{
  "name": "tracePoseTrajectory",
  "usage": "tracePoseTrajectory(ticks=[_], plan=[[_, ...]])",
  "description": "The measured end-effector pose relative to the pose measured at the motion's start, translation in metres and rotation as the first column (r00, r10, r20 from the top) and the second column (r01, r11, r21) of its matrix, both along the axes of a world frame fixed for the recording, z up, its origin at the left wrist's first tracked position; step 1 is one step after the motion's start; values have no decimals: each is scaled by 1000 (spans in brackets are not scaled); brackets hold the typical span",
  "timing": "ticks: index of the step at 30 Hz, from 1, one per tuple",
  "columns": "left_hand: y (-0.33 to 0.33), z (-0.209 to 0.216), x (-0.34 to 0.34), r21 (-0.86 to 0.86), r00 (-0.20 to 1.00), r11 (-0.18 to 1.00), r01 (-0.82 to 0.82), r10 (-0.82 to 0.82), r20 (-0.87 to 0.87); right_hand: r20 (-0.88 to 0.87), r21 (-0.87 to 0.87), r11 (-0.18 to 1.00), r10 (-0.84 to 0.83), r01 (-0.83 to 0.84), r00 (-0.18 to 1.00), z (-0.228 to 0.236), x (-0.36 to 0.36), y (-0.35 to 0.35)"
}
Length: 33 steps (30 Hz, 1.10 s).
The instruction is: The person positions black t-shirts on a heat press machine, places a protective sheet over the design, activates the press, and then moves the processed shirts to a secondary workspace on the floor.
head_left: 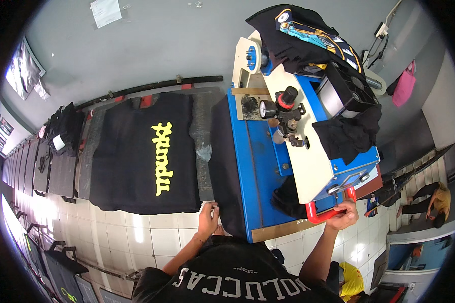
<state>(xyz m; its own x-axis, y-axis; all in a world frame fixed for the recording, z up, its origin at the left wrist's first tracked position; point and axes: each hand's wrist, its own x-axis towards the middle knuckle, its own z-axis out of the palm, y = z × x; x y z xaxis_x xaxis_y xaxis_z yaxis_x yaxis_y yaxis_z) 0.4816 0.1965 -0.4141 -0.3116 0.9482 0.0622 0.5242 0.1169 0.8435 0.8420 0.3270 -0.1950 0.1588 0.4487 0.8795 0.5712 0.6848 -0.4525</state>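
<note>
Plain grey wall (156, 50) filled the view at eleven o'clock, and glossy white floor tiles (111, 230) caught the light at eight. At nine o'clock, we had a black cloth shirt with bright yellow lettering (134, 156) spread flat over a long, dark grey board (203, 174). Toward three, we stood before a heavy cream-and-blue metal press (306, 166) with a round white-faced gauge (267, 109), a loose black cloth (346, 136) draped over its near end.

Our right hand (343, 216), at four o'clock, was wrapped around the bent red tubular handle (316, 218) at the press's front. Our left hand (207, 222), near six, hung by the lower edge of a flat black panel (225, 174) between shirt and press; its fingertips were too small in view for us to tell whether they pinched anything.

In our judgement, good handling called for a full, steady grip on the handle, with the left fingers well clear of the blue plate (255, 166) and the shirt kept smooth.
</note>
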Motion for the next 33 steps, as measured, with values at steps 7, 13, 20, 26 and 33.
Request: tracePoseTrajectory(ticks=[7,13,20,26,33], plan=[[-20,-58,-3,-302,819,940,-157,295,493,12,5,999,-32,32,999,-3,5,9],[-42,-92,-32,-496,600,812,307,240,763,-32,-125,991,-50,46,998,-22,39,37],[-71,-64,13,-526,516,772,357,307,800,105,-392,889,-214,238,971,17,143,78],[-82,-36,-24,-535,420,762,365,378,825,532,-365,816,-212,448,820,6,183,97],[-87,26,-22,-293,220,951,94,267,938,705,-128,631,-485,766,518,-8,198,120]])
